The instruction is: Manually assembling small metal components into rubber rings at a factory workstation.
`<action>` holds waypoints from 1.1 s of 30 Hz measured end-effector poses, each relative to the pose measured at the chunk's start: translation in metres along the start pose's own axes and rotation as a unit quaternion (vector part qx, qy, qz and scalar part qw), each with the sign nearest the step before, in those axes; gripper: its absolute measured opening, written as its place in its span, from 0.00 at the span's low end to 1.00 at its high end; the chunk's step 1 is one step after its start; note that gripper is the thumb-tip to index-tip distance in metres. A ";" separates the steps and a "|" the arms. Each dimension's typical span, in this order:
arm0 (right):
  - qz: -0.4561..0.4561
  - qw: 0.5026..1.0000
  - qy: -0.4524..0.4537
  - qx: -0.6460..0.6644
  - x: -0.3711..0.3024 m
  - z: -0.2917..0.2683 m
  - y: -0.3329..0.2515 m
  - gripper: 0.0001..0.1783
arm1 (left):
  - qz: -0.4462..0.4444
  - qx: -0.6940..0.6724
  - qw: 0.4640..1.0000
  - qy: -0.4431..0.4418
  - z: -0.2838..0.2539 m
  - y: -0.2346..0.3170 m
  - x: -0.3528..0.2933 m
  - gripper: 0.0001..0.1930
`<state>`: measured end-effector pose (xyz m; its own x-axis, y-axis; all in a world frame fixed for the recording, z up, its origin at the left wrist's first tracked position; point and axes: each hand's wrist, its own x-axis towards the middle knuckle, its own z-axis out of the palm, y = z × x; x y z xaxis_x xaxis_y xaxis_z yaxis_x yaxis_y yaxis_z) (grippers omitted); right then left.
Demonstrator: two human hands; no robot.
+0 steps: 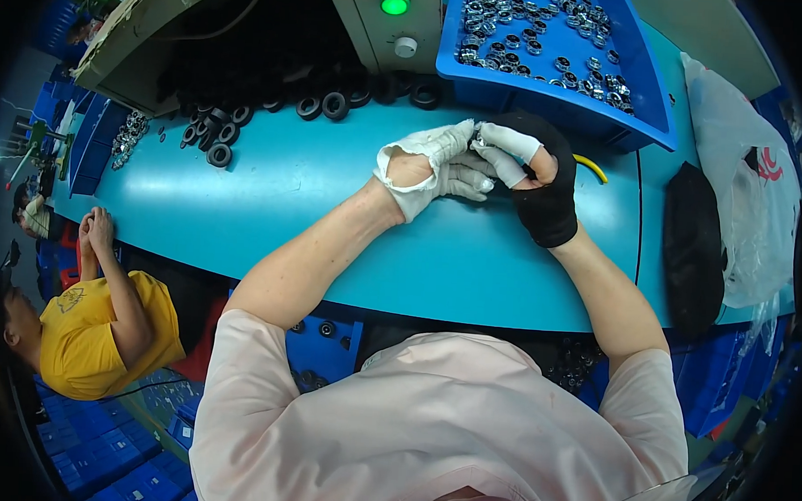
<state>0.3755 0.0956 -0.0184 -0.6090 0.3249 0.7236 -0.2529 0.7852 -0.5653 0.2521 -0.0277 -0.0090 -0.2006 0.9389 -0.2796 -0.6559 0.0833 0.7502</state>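
My left hand (433,167), in a worn white glove with a hole at its back, meets my right hand (540,178) above the blue-green tabletop (330,238). A black fingerless glove covers the right hand, with white wraps on its thumb and finger. The fingertips of both hands pinch together at one spot; whatever lies between them is too small and covered to name. Just right of the right hand, a curved yellow piece (592,167) rests on the table. Black rubber rings (335,106) lie loose beyond my left hand, several of them in a pile farther left.
A blue tray (560,96) of shiny metal rings stands at the back right. Behind the black rings is a grey machine housing (375,34) with a lit green button (395,4). On the right lie a black cloth item (694,250) and a plastic bag (749,176). A person in yellow (111,327) sits left.
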 end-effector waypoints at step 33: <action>0.198 0.967 -0.142 0.079 -0.001 -0.009 -0.012 0.25 | 0.072 0.168 0.983 0.009 -0.008 -0.004 -0.002 0.19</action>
<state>0.3861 0.0901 -0.0086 -0.8581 0.4076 0.3123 -0.0556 0.5308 -0.8457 0.2492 -0.0325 -0.0170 -0.2881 0.9435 -0.1637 -0.3426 0.0581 0.9377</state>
